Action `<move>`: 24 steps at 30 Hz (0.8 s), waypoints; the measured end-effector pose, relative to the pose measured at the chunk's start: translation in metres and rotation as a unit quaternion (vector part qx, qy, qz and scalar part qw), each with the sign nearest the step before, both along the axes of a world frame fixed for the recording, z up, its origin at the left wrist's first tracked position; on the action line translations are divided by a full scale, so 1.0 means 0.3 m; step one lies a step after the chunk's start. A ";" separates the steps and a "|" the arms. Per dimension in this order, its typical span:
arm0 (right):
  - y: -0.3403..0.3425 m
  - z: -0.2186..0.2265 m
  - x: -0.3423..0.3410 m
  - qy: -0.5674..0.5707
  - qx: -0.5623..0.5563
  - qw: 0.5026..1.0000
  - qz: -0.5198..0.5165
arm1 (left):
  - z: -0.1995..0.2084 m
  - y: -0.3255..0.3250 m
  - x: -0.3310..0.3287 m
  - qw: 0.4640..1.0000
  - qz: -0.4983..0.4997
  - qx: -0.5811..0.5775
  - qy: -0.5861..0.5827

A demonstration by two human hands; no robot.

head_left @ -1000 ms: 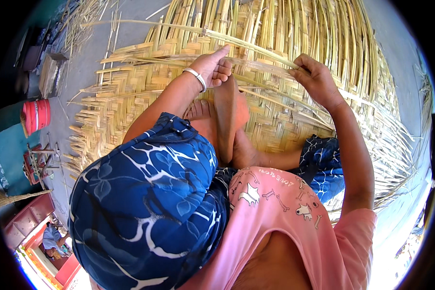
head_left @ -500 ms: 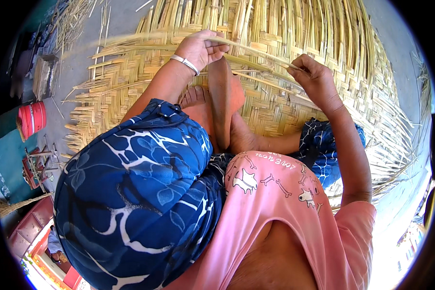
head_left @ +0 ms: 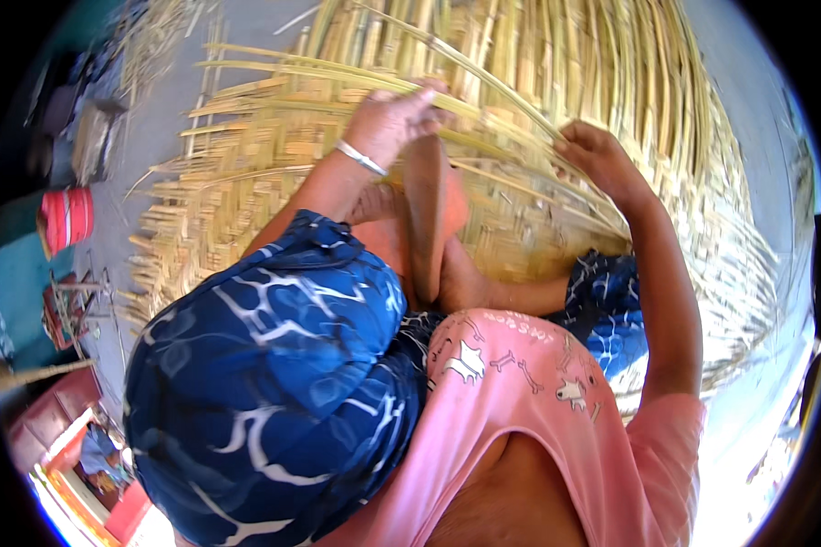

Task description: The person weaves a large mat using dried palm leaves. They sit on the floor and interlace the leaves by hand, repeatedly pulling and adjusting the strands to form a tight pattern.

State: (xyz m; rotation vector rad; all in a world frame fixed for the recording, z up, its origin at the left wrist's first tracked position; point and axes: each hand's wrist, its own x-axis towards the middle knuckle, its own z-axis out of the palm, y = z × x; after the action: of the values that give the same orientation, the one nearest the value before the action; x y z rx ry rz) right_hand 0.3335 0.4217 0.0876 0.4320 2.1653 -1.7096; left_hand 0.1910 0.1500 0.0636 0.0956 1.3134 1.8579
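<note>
A half-woven mat (head_left: 237, 146) of pale yellow split cane or reed spreads in front of me. My right hand (head_left: 600, 162) is closed, pinching one end of a loose strip (head_left: 483, 68) that slants up to the far left across the mat. My left hand (head_left: 394, 126), with a light bangle (head_left: 361, 158) at its wrist, is closed around another pair of strips (head_left: 319, 71) lying flat toward the left; its fingertips are somewhat blurred. Right below the left hand, a sandal (head_left: 424, 219) on my foot stands edge-up on the mat.
Long unwoven strips (head_left: 602, 55) fan out at the far side. On the floor at left are a red bundle (head_left: 67, 219), a brown box (head_left: 93, 141) and a small metal-framed item (head_left: 68, 305). My blue-patterned trouser knee (head_left: 274, 365) fills the lower left.
The strip in my right hand has swung upward, away from my left hand. My left hand has moved slightly right and down, onto other strips. The view has shifted slightly.
</note>
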 end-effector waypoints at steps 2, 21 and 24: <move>0.025 -0.028 0.027 0.048 0.077 0.995 0.029 | -0.008 0.012 0.018 1.000 0.004 0.007 -0.028; -0.014 0.090 -0.019 -0.096 -0.048 0.989 0.102 | 0.018 0.024 0.053 0.995 -0.039 0.072 -0.053; 0.000 0.059 -0.021 -0.109 -0.025 0.985 0.131 | 0.022 0.034 0.068 0.998 -0.035 0.041 -0.035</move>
State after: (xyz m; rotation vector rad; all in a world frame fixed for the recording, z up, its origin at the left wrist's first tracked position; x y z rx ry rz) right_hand 0.3273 0.4216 0.1052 0.2910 1.9247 -1.4948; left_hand 0.2113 0.1601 0.0700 0.1172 1.1732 1.8389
